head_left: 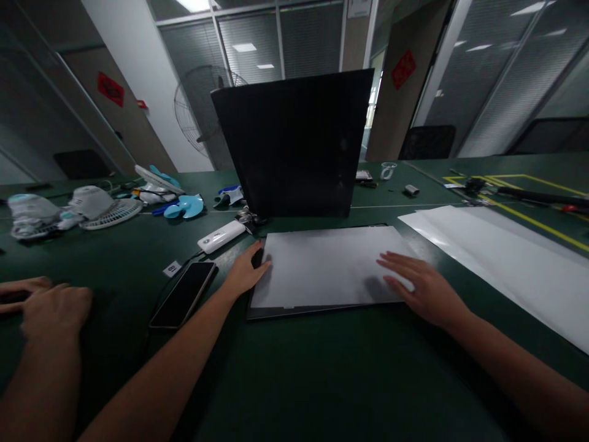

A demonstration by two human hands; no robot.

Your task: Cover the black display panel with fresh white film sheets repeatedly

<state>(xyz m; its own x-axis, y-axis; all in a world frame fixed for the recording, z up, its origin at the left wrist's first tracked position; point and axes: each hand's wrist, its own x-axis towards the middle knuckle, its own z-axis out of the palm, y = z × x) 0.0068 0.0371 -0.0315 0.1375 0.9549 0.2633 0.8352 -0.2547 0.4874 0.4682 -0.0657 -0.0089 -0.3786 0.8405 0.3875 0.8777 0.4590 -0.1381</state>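
In front of me a white sheet (322, 264) lies on a thin dark flat panel (294, 312), whose edge shows along the front and left. My left hand (243, 270) is at the sheet's left edge, thumb and fingers apart, with the thumb tip touching the white surface. Over the right part of the sheet, my right hand (421, 285) has its fingers stretched out; whether they press on it I cannot tell. Neither hand grips anything. Just behind the sheet a large black panel (299, 147) stands upright, leaning slightly.
A phone (184, 294) and a white stick-shaped device (222, 237) with a cable lie left. Another person's hands (50, 304) rest at far left. Fan parts (99, 205) and a blue fan blade (184, 207) lie behind. Large white sheets (501, 258) cover the right side.
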